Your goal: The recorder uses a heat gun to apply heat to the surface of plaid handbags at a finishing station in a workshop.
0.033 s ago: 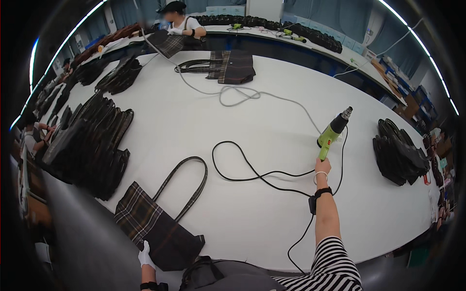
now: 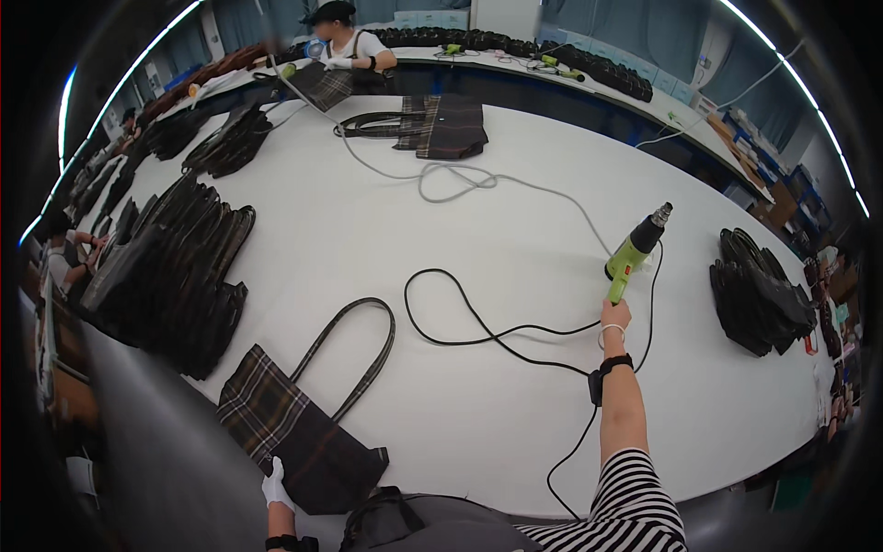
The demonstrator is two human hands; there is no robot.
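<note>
My right hand [image 2: 616, 316], bare with a white band at the wrist, is closed round the handle of a green and black heat gun [image 2: 628, 255]. The gun's metal nozzle points away to the upper right, and its black cord [image 2: 497, 335] loops over the table. At the near left lies a dark plaid tote bag [image 2: 303, 428], its long strap [image 2: 382, 354] spread out on the tabletop. My left hand [image 2: 277, 488], in a white glove, grips the bag's near left edge; some of its fingers are hidden.
Stacked dark bags [image 2: 166, 276] stand at the left, another pile [image 2: 759, 294] at the right. Across the white table [image 2: 515, 423] lie a plaid bag [image 2: 441, 127] and a grey cable [image 2: 552, 193]. Beyond it, a co-worker [image 2: 349, 51] handles plaid fabric [image 2: 322, 85].
The whole view has shifted very slightly. A green object now shows beside the co-worker across the table. My hands, the heat gun and the near bag keep their places.
</note>
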